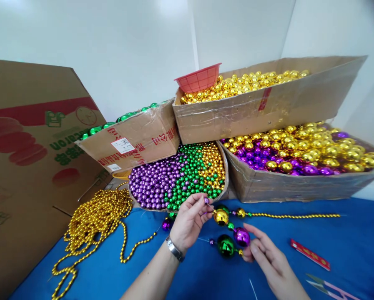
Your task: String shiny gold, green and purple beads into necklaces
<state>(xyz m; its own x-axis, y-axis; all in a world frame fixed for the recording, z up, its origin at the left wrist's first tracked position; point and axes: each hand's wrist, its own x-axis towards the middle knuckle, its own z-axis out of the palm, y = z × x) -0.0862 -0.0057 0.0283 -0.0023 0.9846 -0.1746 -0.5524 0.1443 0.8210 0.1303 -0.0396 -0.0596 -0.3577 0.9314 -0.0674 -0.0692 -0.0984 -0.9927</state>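
My left hand, wearing a metal-banded watch, pinches a small purple bead between thumb and fingertips. From there a bead string runs right through a large gold bead, a small green bead and a large purple bead. My right hand is closed on the string by that purple bead and a small gold bead. Doubling back left, the string carries a large green bead and a small purple one. Behind lies a thin gold bead strand.
Gold bead strands lie heaped at left. A bin holds small purple, green and gold beads. Cardboard boxes of larger beads surround it, one with a red basket. A red strip and thread snips lie right.
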